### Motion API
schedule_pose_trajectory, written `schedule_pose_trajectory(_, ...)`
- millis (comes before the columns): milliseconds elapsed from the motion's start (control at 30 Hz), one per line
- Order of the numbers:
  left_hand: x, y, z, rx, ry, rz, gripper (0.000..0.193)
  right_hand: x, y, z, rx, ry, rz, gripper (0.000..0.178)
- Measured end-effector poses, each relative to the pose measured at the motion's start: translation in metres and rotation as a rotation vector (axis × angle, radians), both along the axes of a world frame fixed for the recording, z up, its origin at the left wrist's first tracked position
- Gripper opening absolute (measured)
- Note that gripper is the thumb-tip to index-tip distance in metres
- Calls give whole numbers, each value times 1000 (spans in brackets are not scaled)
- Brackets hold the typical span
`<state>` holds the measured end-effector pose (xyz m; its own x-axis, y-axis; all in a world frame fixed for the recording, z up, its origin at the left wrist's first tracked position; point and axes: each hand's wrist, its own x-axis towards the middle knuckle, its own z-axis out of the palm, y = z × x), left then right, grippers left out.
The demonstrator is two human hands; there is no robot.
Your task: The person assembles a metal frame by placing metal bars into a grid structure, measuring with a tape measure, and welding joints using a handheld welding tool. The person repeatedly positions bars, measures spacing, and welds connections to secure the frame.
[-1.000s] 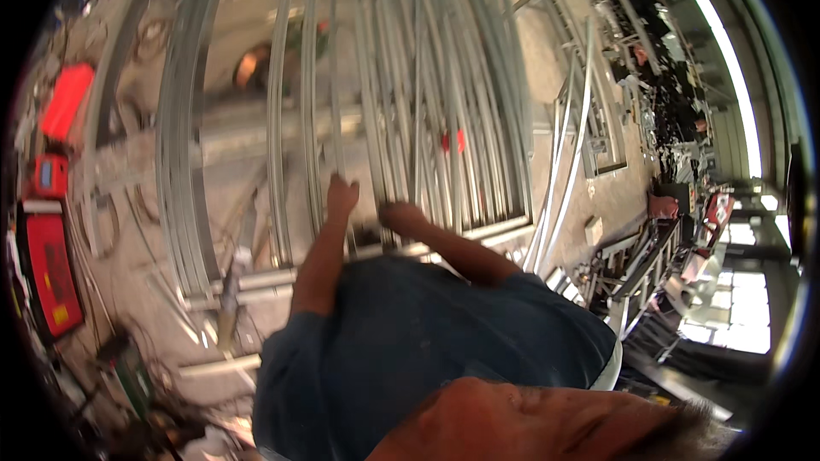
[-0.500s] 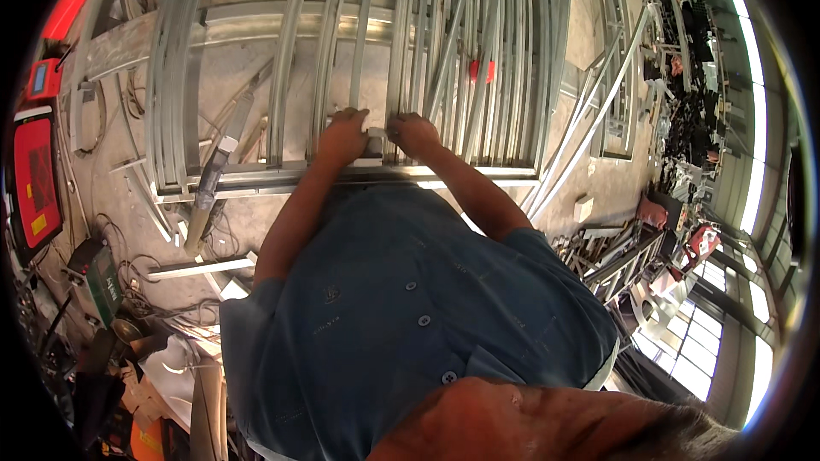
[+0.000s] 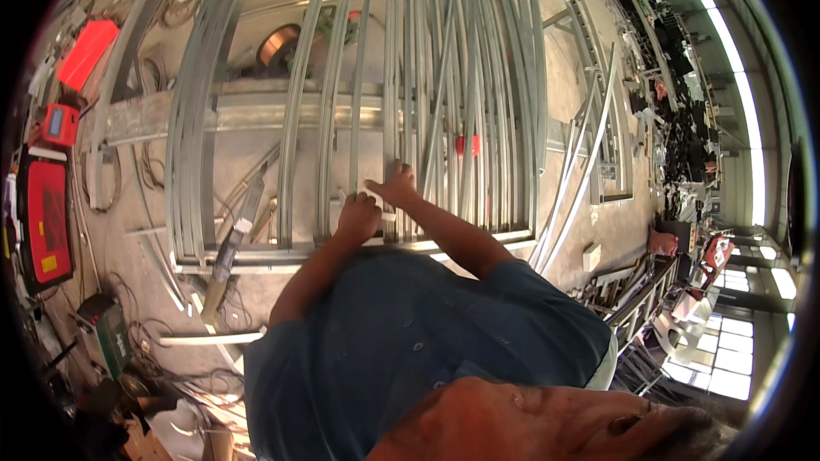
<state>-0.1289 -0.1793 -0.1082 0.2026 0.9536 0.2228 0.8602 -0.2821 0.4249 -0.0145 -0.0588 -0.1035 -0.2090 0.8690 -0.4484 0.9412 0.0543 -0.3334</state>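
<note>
Metal bars point(image 3: 391, 102) beneath right hand point(image 3: 397, 185), thumb apart; left hand point(image 3: 360, 215) curled, grip unclear; green box point(image 3: 106, 352), pale lettering point(image 3: 120, 340).

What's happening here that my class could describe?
A person in a blue shirt leans over long metal bars set in a frame. The right hand is at the bars, slightly farther forward than the left hand; whether either grips anything is unclear. A red object shows among the bars to the right, and a copper-coloured spool lies farther off.
</note>
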Motion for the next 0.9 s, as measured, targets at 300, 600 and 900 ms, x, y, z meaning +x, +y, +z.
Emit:
schedule_pose_trajectory(300, 11, 2, -2, 64, -5, 105, 13, -67, 11, 16, -289, -151, -272, 148)
schedule_pose_trajectory(600, 13, 4, -7, 63, -36, 145, 12, -88, 12, 37, -340, -275, -299, 144)
schedule_pose_trajectory(900, 10, 6, 12, 113, -120, 147, 18, -88, 14, 39, -353, -293, -296, 142)
